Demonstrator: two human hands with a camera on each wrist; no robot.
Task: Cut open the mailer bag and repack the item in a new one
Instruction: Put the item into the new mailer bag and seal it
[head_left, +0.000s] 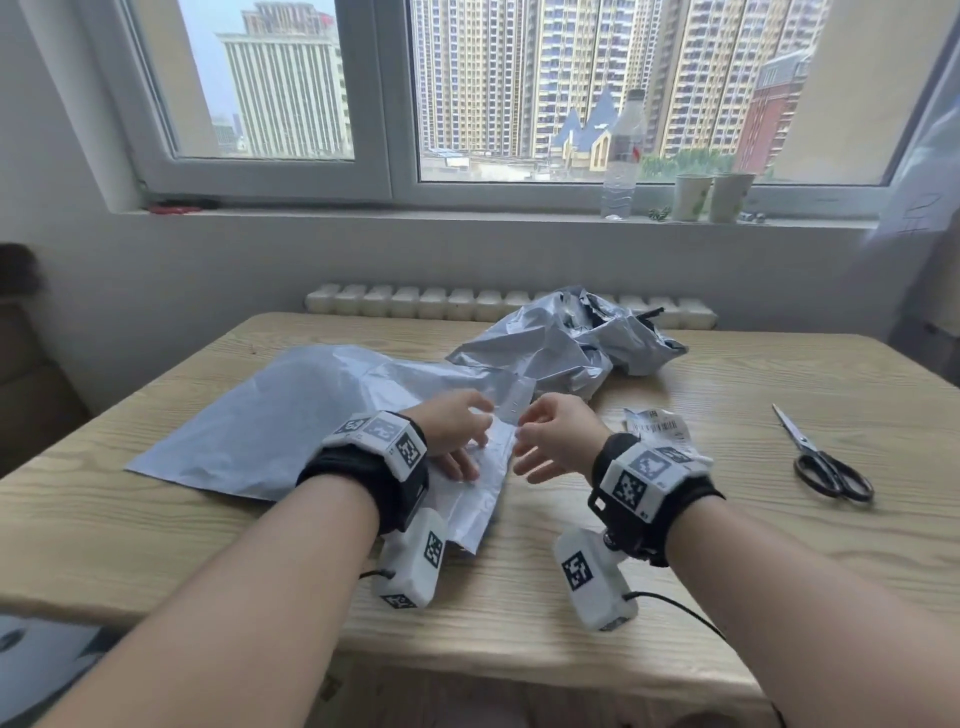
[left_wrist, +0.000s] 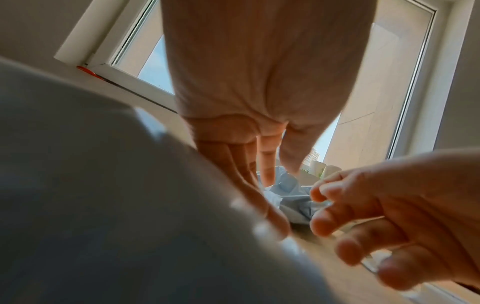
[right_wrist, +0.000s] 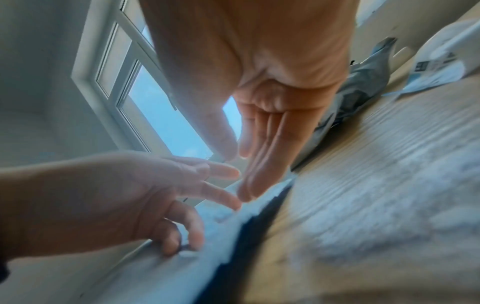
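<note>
A new grey mailer bag (head_left: 270, 415) lies flat on the wooden table (head_left: 675, 545), its white flap end (head_left: 483, 493) toward me. My left hand (head_left: 457, 441) presses straight fingers (left_wrist: 259, 195) onto that flap. Just right of it, my right hand (head_left: 550, 441) has thumb and forefinger (right_wrist: 241, 156) together on a thin clear liner strip (head_left: 519, 402) that stands up off the flap. The old mailer (head_left: 561, 343) lies crumpled and cut open at the back. The item itself is not visible.
Black-handled scissors (head_left: 826, 462) lie shut at the right of the table. A torn shipping label piece (head_left: 654, 423) lies behind my right wrist. A water bottle (head_left: 623, 156) and two paper cups (head_left: 711, 197) stand on the windowsill.
</note>
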